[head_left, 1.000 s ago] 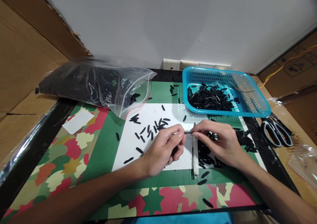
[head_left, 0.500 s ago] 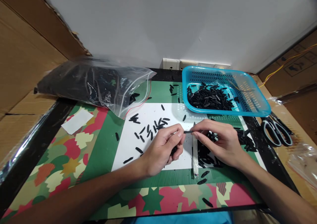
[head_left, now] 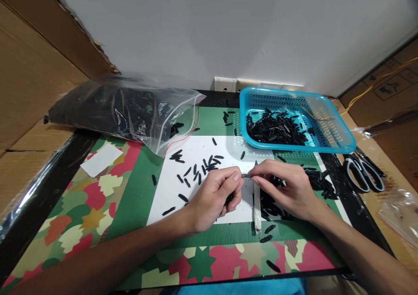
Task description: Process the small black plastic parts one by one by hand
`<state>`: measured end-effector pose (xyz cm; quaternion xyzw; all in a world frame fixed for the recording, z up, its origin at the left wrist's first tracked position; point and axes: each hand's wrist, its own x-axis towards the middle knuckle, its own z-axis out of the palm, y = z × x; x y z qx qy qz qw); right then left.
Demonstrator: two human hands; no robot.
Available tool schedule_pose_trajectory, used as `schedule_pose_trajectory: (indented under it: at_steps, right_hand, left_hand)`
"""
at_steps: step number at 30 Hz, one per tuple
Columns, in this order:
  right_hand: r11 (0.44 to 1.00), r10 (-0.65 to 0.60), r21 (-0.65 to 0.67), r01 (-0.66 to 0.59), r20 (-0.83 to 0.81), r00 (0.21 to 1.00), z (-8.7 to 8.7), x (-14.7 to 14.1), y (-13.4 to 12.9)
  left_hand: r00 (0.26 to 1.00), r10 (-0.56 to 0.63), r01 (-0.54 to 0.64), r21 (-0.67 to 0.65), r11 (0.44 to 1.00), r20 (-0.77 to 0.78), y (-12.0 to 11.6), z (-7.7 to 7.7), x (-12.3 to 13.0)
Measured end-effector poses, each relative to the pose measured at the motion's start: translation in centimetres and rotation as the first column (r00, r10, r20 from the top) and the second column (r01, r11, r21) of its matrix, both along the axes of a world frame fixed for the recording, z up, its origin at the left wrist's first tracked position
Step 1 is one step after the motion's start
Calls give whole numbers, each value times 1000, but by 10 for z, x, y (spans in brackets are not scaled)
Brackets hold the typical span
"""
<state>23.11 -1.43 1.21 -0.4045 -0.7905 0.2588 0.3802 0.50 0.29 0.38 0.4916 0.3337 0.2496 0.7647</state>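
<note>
Over a white sheet (head_left: pixel 163 190), a thin black strip (head_left: pixel 246 175) is pinched between my two hands. My left hand (head_left: pixel 219 195) is closed, its thumb and forefinger on the strip's left end; more black pieces show dark inside its curled fingers. The fingertips of my right hand (head_left: pixel 287 184) grip the strip's right end. Loose black pieces (head_left: pixel 196 171) lie scattered on the sheet left of my hands. A pile of black pieces (head_left: pixel 269 208) lies below my right hand, which partly hides it. A narrow whitish strip-like tool (head_left: pixel 257 208) lies beside the pile.
A blue basket (head_left: pixel 336 145) holding black pieces stands at the back right. Scissors (head_left: pixel 364 173) lie at the right edge. A clear zip bag (head_left: pixel 137 112) full of dark material is at the back left. A white paper slip (head_left: pixel 101 160) rests on the patterned mat (head_left: pixel 130 225).
My right hand has shifted slightly left and down, closer to my left hand, and less of the held strip shows between them. Other things stay in place.
</note>
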Motion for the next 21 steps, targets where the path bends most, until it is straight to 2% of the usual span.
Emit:
schedule_pose_trajectory:
  at_steps: [3,5,6,8,11,13,14,15,17,19,20,21]
  right_hand:
    - [996,-7,84,5,21,1000,0,0,0]
    - [968,-82,244,67,55,995,1,3,0]
    - [934,-154,337,121,74,985,3,7,1]
    - [825,-356,492,278,71,932,8,19,4]
    - [632,-654,520,574,-40,755,16,40,12]
    - [586,-741,483,651,-4,671,20,49,17]
    - [591,-745,482,647,20,667,21,50,19]
    - [621,-721,485,616,45,691,21,49,19]
    - [735,-573,498,460,93,815,20,39,16]
    - [877,-276,444,182,156,948,16,22,9]
    - [927,-102,373,28,180,978,13,12,6]
    - [949,45,300,-99,181,982,10,3,2]
  left_hand:
    - [1000,-16,16,-18,1000,-1,1,0,0]
    - [1000,-20,21,-43,999,17,2,1,0]
    - [999,-16,18,-56,998,31,2,1,0]
    - [998,-5,9,-78,997,58,2,2,0]
    - [998,-9,14,-82,997,61,2,2,1]
    - [999,-21,25,-73,997,43,2,1,0]
    - [999,-29,31,-66,997,34,2,1,0]
    - [999,-39,41,-57,998,24,2,1,-1]
    - [998,-66,66,-34,997,6,1,0,-1]
    - [996,-94,94,-4,996,-9,1,-1,-2]
    - [995,-98,98,7,995,-14,0,-1,-1]
    - [996,-93,94,12,996,-15,0,-1,-1]
